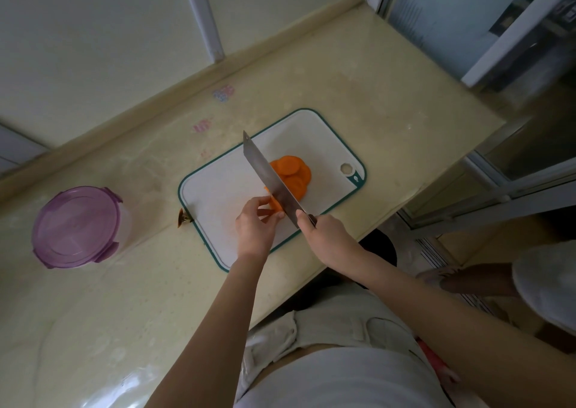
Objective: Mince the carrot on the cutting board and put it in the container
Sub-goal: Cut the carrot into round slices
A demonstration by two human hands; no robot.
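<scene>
A white cutting board (224,195) with a green rim lies on the counter. Several orange carrot slices (293,174) are piled on it to the right of a cleaver (271,180). My right hand (324,233) grips the cleaver's handle, with the blade slanting across the board. My left hand (254,223) pinches the uncut carrot piece (276,204) right against the blade's left side. A clear round container (78,227) with a purple clip-on lid stands closed at the left of the counter.
A small brown carrot end (182,217) lies just off the board's left edge. The beige counter (358,96) ends at a front edge near my body. A tiled wall runs behind and a window frame (498,33) stands at the right.
</scene>
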